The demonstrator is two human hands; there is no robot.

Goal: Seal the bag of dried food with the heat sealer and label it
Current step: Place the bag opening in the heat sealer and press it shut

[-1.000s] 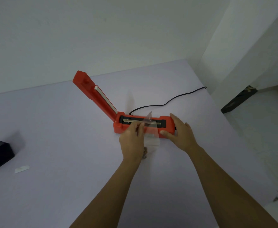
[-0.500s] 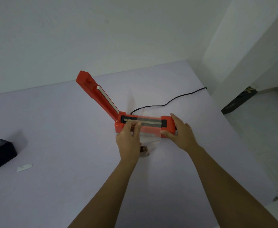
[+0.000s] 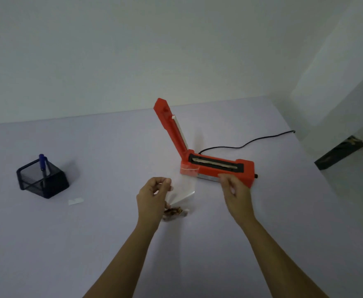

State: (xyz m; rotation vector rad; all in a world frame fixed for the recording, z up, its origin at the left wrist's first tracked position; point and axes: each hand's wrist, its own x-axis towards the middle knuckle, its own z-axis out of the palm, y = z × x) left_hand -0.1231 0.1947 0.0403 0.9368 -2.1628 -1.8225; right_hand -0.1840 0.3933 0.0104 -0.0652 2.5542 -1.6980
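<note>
The orange heat sealer (image 3: 219, 168) stands on the table with its arm (image 3: 172, 127) raised and nothing on the sealing bar. A clear bag (image 3: 184, 188) with brown dried food (image 3: 173, 211) at its bottom hangs just in front of the sealer's left end. My left hand (image 3: 152, 196) pinches the bag's top edge between thumb and fingertips. My right hand (image 3: 234, 190) hovers at the sealer's front right with loosely curled fingers and holds nothing. A small white label strip (image 3: 75, 201) lies on the table to the left.
A black mesh holder (image 3: 53, 186) with a blue pen (image 3: 42, 162) stands at the left. The sealer's black cable (image 3: 247, 143) runs to the back right. The table (image 3: 68, 254) ends at the right, with floor and a dark object (image 3: 339, 152) beyond.
The bag has come off the sealing bar, drawn toward me by my left hand. My right hand has lifted off the sealer's right end. The view has swung left, showing the whole pen holder.
</note>
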